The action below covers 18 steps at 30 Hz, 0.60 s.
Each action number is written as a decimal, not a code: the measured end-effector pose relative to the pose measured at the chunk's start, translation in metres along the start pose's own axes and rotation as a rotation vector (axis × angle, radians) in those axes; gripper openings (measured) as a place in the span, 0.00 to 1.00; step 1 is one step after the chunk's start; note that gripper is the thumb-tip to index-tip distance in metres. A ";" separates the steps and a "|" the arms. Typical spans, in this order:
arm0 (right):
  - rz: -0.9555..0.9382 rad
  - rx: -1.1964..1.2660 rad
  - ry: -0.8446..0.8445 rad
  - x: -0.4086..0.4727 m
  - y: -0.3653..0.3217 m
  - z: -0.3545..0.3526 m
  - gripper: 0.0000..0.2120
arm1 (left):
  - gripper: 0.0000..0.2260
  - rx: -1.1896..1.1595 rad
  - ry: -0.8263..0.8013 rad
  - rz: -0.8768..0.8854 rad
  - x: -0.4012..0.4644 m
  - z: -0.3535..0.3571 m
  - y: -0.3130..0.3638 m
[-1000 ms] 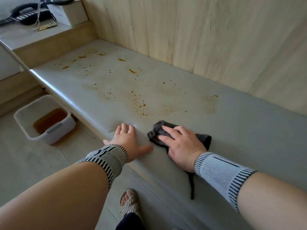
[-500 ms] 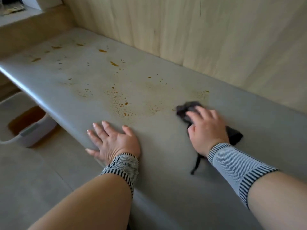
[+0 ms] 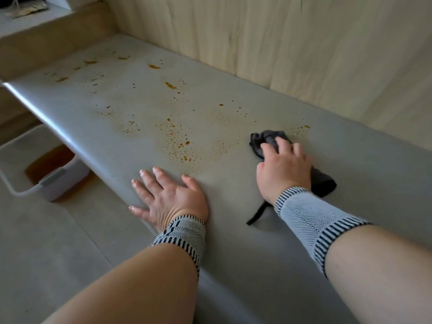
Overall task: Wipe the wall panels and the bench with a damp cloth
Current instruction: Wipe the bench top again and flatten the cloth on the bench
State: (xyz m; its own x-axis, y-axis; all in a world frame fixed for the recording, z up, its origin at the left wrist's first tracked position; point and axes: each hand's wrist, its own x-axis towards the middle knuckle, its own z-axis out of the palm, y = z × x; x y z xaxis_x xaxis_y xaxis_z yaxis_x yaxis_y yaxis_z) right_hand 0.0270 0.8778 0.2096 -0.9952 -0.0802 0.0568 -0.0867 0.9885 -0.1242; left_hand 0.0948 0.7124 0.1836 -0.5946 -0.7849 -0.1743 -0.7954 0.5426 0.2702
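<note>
While the left hand (image 3: 170, 199) lies flat with its fingers (image 3: 149, 181) spread near the front edge of the grey worktop (image 3: 233, 265), the right hand (image 3: 284, 167) presses a dark grey cloth (image 3: 264, 139) onto the surface. Crumpled, the cloth bunches out ahead of the curled right fingers (image 3: 272, 148), with a corner and a thin strip trailing behind the wrist. Orange-brown spots (image 3: 180, 146) speckle the worktop to its left, below pale wooden wall panels (image 3: 304, 43).
</note>
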 end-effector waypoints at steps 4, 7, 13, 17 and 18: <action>-0.476 0.040 -0.082 -0.018 -0.033 0.010 0.22 | 0.31 -0.018 -0.001 -0.004 0.001 -0.001 0.000; -0.638 0.021 -0.078 -0.013 -0.020 0.008 0.24 | 0.31 -0.022 0.010 -0.002 0.000 -0.001 0.000; -0.119 0.009 -0.039 -0.002 -0.016 0.001 0.21 | 0.31 -0.003 0.019 0.005 0.002 0.002 0.001; -0.657 0.026 -0.054 -0.014 -0.017 0.013 0.24 | 0.31 0.005 0.022 0.009 0.000 0.002 0.001; -0.623 0.035 -0.077 -0.011 -0.012 0.008 0.24 | 0.31 0.007 0.022 0.008 0.000 0.002 0.001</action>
State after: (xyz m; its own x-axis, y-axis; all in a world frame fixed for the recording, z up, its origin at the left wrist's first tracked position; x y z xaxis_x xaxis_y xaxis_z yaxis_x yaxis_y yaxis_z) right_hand 0.0386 0.8658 0.2023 -0.7579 -0.6499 0.0574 -0.6513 0.7487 -0.1237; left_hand 0.0937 0.7131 0.1821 -0.5984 -0.7867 -0.1514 -0.7914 0.5510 0.2648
